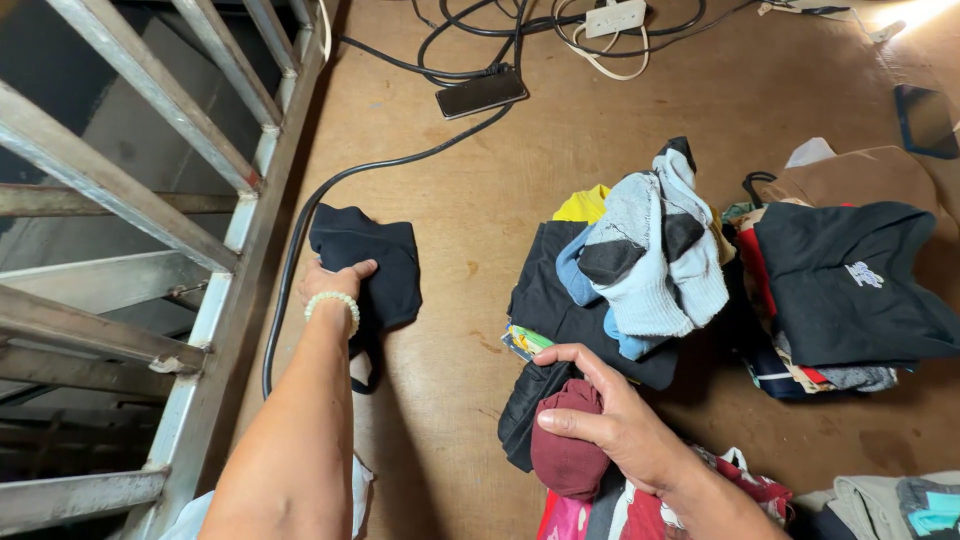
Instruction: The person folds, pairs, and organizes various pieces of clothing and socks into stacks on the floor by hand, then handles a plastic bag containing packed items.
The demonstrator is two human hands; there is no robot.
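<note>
Two hands [335, 283] [610, 415]; bare floor [460, 210] between garments.

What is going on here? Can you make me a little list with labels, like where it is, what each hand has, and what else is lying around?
place: brown wooden floor beside a metal railing
left hand: pressing on a folded dark navy garment; white bead bracelet on the wrist
right hand: gripping a maroon cloth bundle
middle pile: pale blue and black striped cloth on black clothes
right pile: navy shirt on top
far off: phone, black cables, white power strip
</note>
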